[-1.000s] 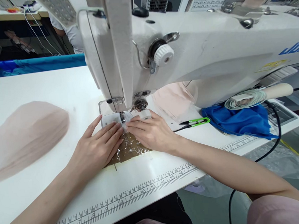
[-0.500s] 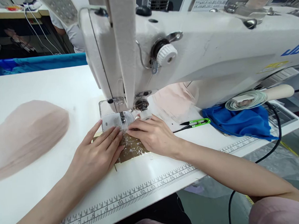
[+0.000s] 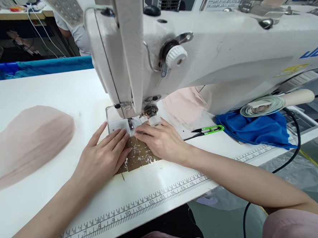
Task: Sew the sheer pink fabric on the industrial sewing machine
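Pressing thin pale cloth (image 3: 123, 125) at frame centre, under sewing machine (image 3: 210, 40), with left hand (image 3: 103, 155) spread flat and right hand (image 3: 164, 140) curled; cannot tell any right-hand pinch. Likely light, soft, slippery: hold flat near edges.

Left hand (image 3: 100, 158) lies palm-down, fingers (image 3: 114, 139) pointing 1 o'clock; right hand (image 3: 164, 142) palm-down, fingers bent, toward 10 o'clock.
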